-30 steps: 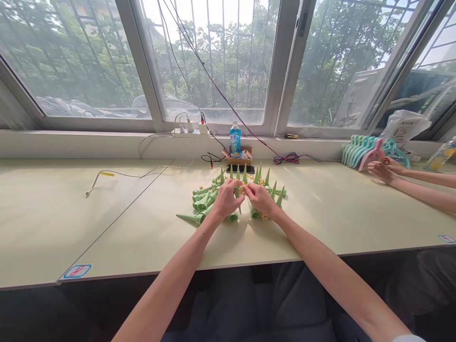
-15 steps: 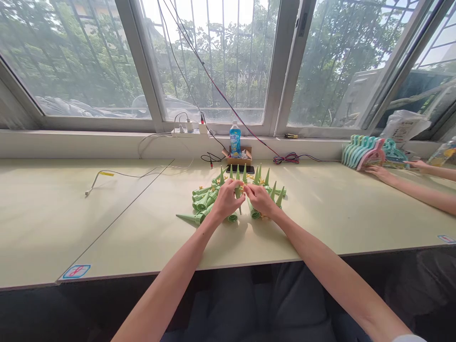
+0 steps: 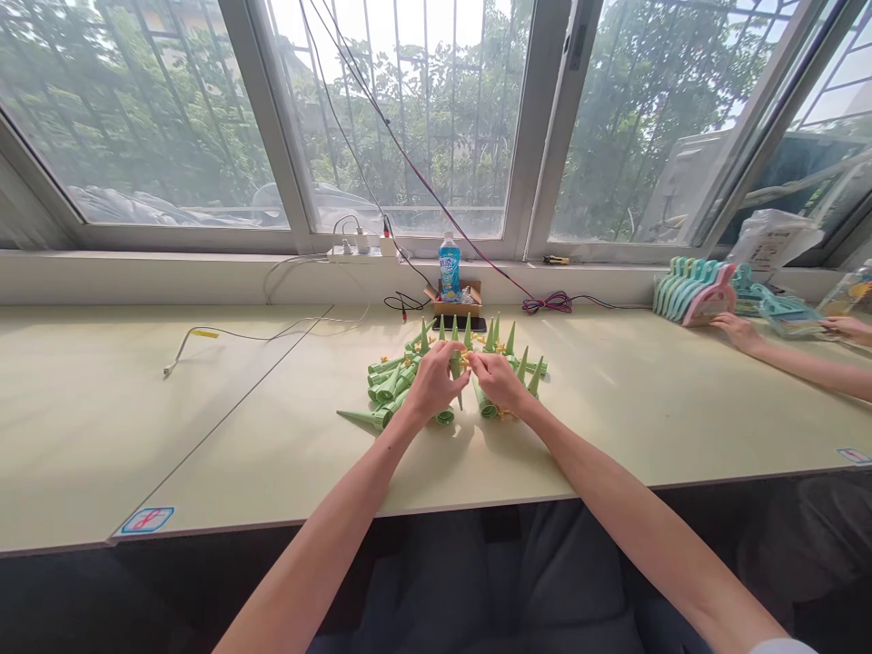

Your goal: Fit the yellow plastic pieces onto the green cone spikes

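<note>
Over the middle of the table, my left hand (image 3: 433, 380) is closed around a green plastic watering spike (image 3: 457, 372), whose tip points down. My right hand (image 3: 499, 380) meets it from the right, pinching a small yellow valve piece (image 3: 466, 360) at the spike's side. The fingers partly cover both parts, so whether they are joined cannot be made out. Around my hands are several more green spikes (image 3: 387, 385), some lying on their sides and some standing point up, with small yellow pieces (image 3: 505, 415) among them.
Behind the spikes are a dark phone (image 3: 470, 323), a small cardboard box (image 3: 458, 307) and a blue bottle (image 3: 450, 266). A coiled cable (image 3: 549, 302) lies right of them; a white cable (image 3: 183, 350) lies left. At far right, another person's hands (image 3: 739, 332) are near hangers (image 3: 695, 291).
My hands stay almost where they were, with the right fingers shifted slightly at the yellow piece. At far right, the other person's hands have moved right, and a blue hanger now lies lower on the table.
</note>
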Available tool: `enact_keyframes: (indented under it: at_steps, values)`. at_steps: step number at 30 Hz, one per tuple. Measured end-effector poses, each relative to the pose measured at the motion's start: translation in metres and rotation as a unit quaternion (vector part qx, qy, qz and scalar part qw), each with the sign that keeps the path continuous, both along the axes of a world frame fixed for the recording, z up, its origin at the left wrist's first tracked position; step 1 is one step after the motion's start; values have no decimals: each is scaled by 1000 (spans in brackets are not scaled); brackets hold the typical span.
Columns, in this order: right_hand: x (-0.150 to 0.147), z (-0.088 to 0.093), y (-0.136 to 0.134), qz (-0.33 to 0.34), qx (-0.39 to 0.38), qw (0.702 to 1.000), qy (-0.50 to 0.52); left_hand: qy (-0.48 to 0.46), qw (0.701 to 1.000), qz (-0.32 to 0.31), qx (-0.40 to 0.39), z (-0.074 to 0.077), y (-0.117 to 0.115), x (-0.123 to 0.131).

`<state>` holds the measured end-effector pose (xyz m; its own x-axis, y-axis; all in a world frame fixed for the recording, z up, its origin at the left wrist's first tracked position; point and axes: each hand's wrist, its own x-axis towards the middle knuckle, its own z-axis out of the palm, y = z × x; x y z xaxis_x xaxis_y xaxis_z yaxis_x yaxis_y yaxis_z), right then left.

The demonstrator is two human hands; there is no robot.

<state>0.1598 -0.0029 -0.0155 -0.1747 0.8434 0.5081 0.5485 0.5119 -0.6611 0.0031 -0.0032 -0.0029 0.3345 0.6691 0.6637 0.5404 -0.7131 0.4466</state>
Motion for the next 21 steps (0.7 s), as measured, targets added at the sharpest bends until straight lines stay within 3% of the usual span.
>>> enact_keyframes:
  at_steps: [21]
  values:
    - [0, 1, 2, 1, -33, 999, 26, 3, 1000, 2, 11, 1, -1, 0]
